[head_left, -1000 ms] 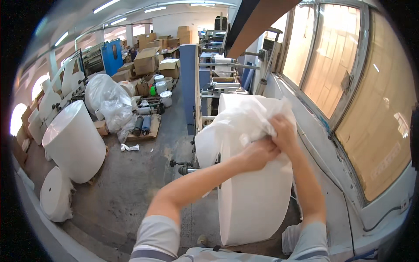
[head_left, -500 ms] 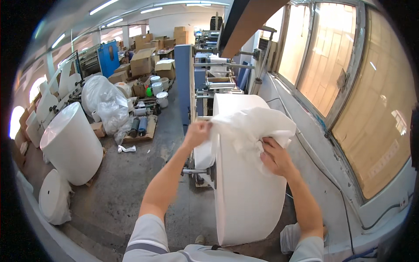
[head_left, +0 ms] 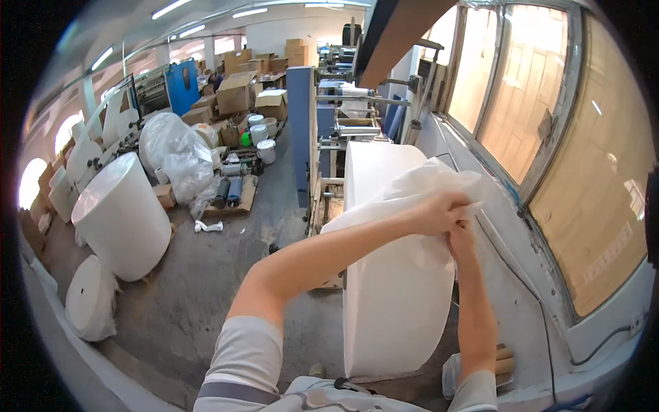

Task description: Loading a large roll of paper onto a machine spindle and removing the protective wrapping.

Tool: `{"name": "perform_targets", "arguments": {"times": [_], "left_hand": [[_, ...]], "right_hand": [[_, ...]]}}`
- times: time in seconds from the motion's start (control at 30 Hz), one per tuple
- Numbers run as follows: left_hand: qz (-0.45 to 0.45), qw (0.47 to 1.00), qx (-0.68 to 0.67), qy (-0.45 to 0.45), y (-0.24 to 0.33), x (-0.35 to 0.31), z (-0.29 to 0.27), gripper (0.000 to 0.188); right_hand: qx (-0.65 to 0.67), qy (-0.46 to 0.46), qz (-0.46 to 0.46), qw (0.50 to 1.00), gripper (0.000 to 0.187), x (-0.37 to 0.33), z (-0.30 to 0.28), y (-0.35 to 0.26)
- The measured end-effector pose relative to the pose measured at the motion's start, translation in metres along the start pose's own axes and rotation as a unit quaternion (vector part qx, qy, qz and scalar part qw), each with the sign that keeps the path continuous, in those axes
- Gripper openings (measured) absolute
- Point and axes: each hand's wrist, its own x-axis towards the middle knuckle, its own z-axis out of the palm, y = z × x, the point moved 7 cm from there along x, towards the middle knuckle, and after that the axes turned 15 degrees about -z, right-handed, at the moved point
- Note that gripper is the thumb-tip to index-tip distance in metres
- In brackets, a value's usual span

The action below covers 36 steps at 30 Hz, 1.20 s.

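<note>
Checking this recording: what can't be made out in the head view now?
Head view:
Left hand and right hand: how their fingertips meet the white sheet, hidden where hands and folds overlap.
Large white roll: part of its surface, behind the left forearm.
Brown tubes: partly behind the right forearm.
Overhead beam: its near end, cut off by the top edge.
Distant machinery: too small for detail.

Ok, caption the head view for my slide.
Left hand and right hand grip bunched white sheeting over a large white roll.
</note>
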Motion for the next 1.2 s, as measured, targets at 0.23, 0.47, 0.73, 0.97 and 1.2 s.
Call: {"name": "perform_targets", "arguments": {"times": [0.23, 0.47, 0.73, 0.97, 1.2], "left_hand": [[-0.059, 0.871, 0.359, 0.330, -0.075, -0.147, -0.079, 0.110], [-0.199, 0.971, -0.105, 0.085, -0.193, -0.167, -0.080, 0.098], [-0.309, 0.938, -0.147, 0.061, -0.224, -0.193, -0.073, 0.033], [-0.115, 0.902, -0.410, 0.069, 0.028, -0.146, -0.112, 0.046], [0.116, 0.975, 0.102, 0.160, 0.109, -0.020, -0.023, 0.018]], "right_hand": [[0.135, 0.048, 0.059, 0.988, 0.031, 0.007, 0.022, -0.020], [0.093, 0.021, 0.056, 0.994, 0.025, 0.013, 0.013, -0.008], [0.051, 0.008, 0.021, 0.998, 0.019, 0.018, 0.012, -0.002], [-0.041, 0.017, 0.050, 0.998, 0.023, 0.018, -0.001, 0.004], [-0.147, -0.024, 0.031, 0.988, 0.032, 0.021, -0.005, -0.022]]}}
